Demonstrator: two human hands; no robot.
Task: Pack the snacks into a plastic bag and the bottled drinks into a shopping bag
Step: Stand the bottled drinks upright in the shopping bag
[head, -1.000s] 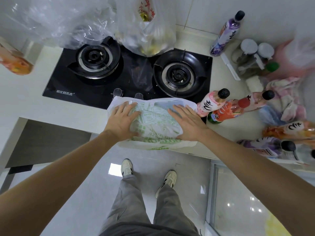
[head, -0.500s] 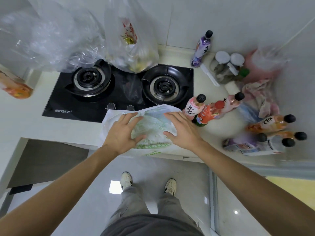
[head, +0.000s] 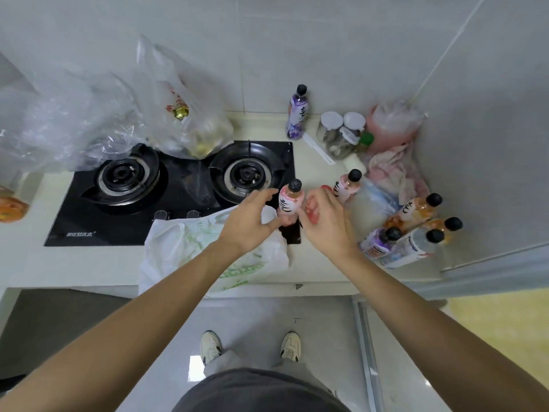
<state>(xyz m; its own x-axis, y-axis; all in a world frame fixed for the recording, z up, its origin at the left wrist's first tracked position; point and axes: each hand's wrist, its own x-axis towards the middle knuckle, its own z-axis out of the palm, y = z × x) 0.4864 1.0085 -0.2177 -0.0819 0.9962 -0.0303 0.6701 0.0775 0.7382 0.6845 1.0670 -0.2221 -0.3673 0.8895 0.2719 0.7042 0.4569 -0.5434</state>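
Observation:
A white shopping bag [head: 178, 248] with green print lies flat at the counter's front edge, partly over the stove. Just right of it stands a pink bottle [head: 289, 203] with a black cap. My left hand [head: 249, 221] is spread beside it, index tip and thumb tip at its side. My right hand [head: 323, 224] curls around a red-capped orange bottle [head: 312, 208], which it mostly hides. Behind them stands a second pink bottle [head: 346, 187], and several more bottles [head: 413, 230] lie at the right. A clear plastic bag [head: 190, 126] holding snacks stands behind the burners.
A black two-burner gas stove [head: 124, 176] fills the counter's left half. Crumpled clear bags [head: 59, 129] are piled at the back left. A purple bottle [head: 297, 114], jars [head: 341, 132], a pink bag [head: 392, 123] and a cloth [head: 392, 171] crowd the back right corner by the tiled wall.
Both hands have left the shopping bag and moved right to the standing bottles. The bag stays flat on the counter. The view has tilted up toward the wall.

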